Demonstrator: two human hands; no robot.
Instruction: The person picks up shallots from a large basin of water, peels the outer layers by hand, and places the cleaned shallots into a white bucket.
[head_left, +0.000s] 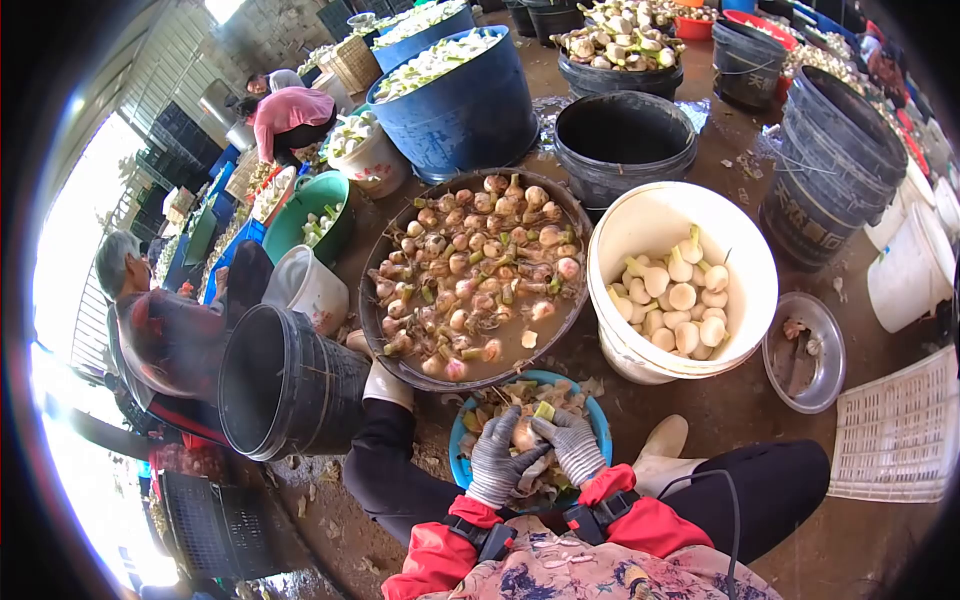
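Both hands wear grey gloves and meet over a blue basin (pixel 460 440) that holds peelings. My left hand (pixel 498 458) is wrapped round the left side of a pale bulb (pixel 525 433) with a short green stem stub. My right hand (pixel 572 444) presses on the same bulb from the right, its fingers near the stub. Whether a tool is in either hand is hidden. Just beyond stands a wide dark tub (pixel 372 335) of unpeeled bulbs in brown water. At its right, a white bucket (pixel 625 345) holds peeled white bulbs.
An empty black bucket (pixel 300 385) lies tilted at the left, near a seated person (pixel 165 330). A metal bowl (pixel 828 360) and a white crate (pixel 895 425) are at the right. Farther back are a blue barrel (pixel 455 115), black buckets and a person in pink (pixel 290 112).
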